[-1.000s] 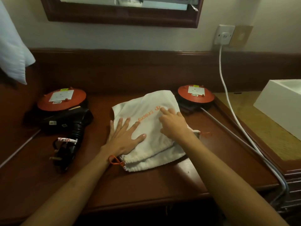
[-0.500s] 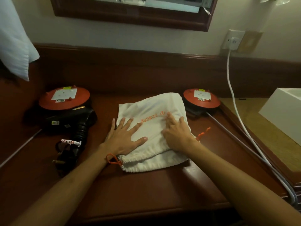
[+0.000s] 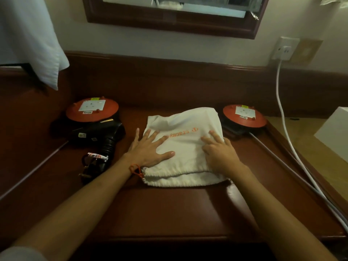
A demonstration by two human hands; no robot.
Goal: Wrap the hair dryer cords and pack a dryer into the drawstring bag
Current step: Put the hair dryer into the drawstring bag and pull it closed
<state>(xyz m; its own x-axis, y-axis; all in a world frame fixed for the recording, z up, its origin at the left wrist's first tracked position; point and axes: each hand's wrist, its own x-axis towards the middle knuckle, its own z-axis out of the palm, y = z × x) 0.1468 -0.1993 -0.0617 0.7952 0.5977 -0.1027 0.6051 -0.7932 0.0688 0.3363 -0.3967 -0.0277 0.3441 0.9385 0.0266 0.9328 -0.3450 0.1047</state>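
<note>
Left hand [image 3: 150, 147]: flat, fingers spread, pressing drawstring bag [image 3: 185, 140].
Right hand [image 3: 219, 150]: flat on bag, gripping nothing.
Black hair dryer [image 3: 99, 135]: left of bag, on desk [image 3: 160, 210].

Bare desk [image 3: 169, 210] lies open in front; orange reels [image 3: 92, 110] flank the bag [image 3: 186, 153].

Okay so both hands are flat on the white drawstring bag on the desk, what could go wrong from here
1. The left hand and right hand only press flat on the drawstring bag; its gathered mouth looks loosely drawn, so the contents might slide out if lifted.
2. The orange drawstring lies by the left wrist and could snag.
3. The black hair dryer sits close by; its bundled cord could get knocked and unwind.
</note>
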